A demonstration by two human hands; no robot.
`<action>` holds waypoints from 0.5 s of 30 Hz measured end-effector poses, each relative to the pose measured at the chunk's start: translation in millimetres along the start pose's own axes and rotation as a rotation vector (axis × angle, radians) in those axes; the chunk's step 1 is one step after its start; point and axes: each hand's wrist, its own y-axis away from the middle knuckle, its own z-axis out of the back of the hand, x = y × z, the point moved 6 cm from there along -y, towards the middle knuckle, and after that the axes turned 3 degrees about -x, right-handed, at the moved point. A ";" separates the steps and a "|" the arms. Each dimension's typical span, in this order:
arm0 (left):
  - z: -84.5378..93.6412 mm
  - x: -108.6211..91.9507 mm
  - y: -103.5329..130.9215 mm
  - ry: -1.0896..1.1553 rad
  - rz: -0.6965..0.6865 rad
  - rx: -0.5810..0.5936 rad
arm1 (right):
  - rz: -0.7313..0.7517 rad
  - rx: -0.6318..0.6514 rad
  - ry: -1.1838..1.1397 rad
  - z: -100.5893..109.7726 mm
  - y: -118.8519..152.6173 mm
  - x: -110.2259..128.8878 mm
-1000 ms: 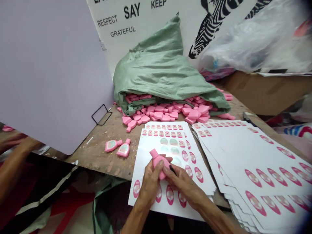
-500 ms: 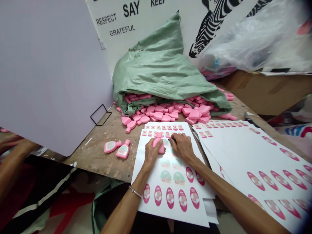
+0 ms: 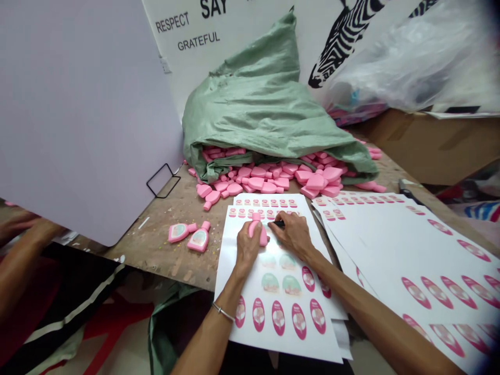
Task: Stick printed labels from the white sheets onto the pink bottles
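Observation:
My left hand point(image 3: 247, 246) is closed around a small pink toy bottle point(image 3: 255, 225), its cap pointing away from me. Close to its right, my right hand point(image 3: 296, 233) pinches a slim black tool point(image 3: 278, 224); its kind is mostly hidden by the fingers. Both hands rest over a white sticker sheet point(image 3: 312, 349) printed with pink oval labels and pale green rounded ones. To the left lie two pink bottles with labels on them, one on its side point(image 3: 178, 233) and one beside it point(image 3: 199, 237).
A green sack point(image 3: 242, 114) spills a heap of plain pink bottles point(image 3: 269, 186) at the back. More sticker sheets point(image 3: 375, 234) lie at right, near a black-handled tool point(image 3: 410, 195). A pale panel point(image 3: 86, 114) with a wire stand borders the left; another person's arm point(image 3: 23, 255) shows beyond it.
The view has shifted slightly. The black tool shows more clearly between my right fingers, pointing toward the bottle. My left hand keeps its hold on the bottle.

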 end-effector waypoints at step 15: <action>4.5 -6.4 8.5 0.350 0.098 -0.011 | -0.348 0.011 -0.766 43.6 3.1 1.9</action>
